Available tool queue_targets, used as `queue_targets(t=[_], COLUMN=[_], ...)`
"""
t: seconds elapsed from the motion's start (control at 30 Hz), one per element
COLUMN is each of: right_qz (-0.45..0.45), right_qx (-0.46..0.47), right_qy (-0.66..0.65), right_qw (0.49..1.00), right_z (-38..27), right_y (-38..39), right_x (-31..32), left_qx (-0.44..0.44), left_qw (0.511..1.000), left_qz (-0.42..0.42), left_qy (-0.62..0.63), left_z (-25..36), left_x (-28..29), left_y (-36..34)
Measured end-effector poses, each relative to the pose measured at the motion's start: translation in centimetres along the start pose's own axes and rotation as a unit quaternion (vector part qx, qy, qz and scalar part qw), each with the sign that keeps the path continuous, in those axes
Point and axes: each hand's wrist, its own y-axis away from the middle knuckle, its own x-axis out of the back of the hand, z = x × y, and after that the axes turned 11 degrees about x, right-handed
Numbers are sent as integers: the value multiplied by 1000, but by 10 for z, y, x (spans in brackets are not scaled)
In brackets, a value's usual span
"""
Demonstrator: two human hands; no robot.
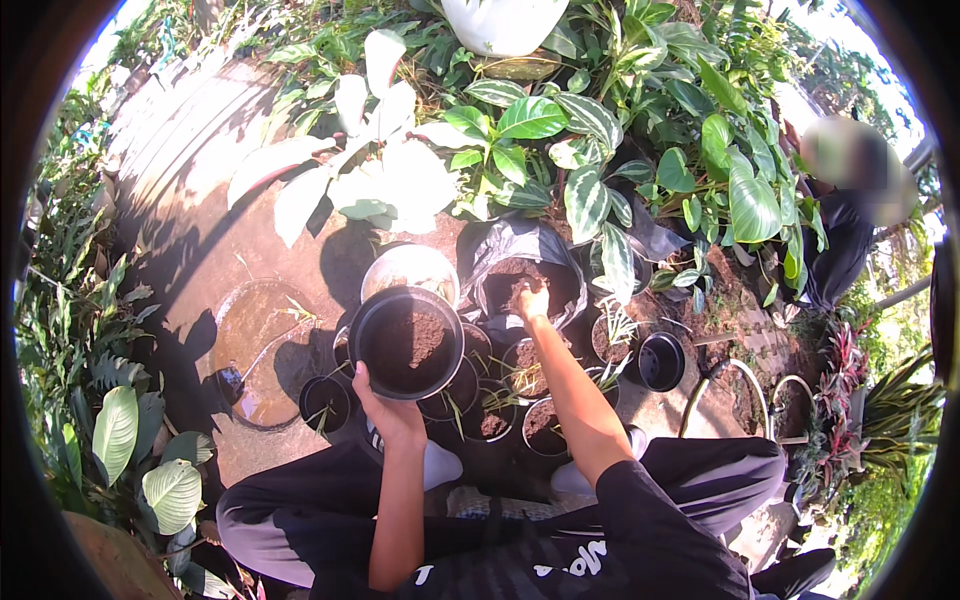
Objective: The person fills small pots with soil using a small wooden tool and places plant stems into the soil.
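My left hand (pixel 392 415) grips the lower rim of a round black plant pot (pixel 375 370), tilted so that dark soil shows inside it. To its right, a grey-black plastic bag (pixel 515 240) stands with its mouth spread wide. My right hand (pixel 533 300) reaches into this bag, fingers curled into the dark soil (pixel 513 270); the fingertips are partly hidden. Below both hands stand several small black pots holding soil, among them one pot (pixel 490 422) with thin green sprouts. A pale white bucket (pixel 410 265) is just behind the pot I hold.
A round water-filled basin (pixel 262 350) lies at left. An unplanted black pot (pixel 661 362) stands to the right, near a curved pale hose (pixel 735 375). Broad-leaved plants (pixel 540 120) crowd the far side, under a white pot (pixel 503 25). Another person (pixel 840 240) is at far right.
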Motion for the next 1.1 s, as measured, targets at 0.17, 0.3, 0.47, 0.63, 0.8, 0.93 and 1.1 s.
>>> queue_targets(t=[0.17,0.3,0.47,0.63,0.8,0.93,1.1], right_qz=[77,16,-71,-93,-122,-180,-226], right_qx=[-210,-239,-147,-142,-148,-153,-141], right_qy=[-185,-232,-341,-314,-299,-325,-309], right_qw=[957,943,926,934,935,916,913], right_z=[-43,-48,-33,-58,-85,-123,-197], right_y=[49,62,59,86,118,140,159], right_x=[-48,-29,16,22,41,60,78], left_qx=[-28,-25,-12,-17,-9,-20,2], left_qw=[999,999,1000,999,999,999,998], left_qz=[37,27,10,30,29,35,55], left_qy=[0,0,3,-7,-12,-28,-40], left_z=[12,14,8,10,9,7,5], left_x=[14,21,15,16,19,19,24], left_y=[8,7,5,7,4,4,2])
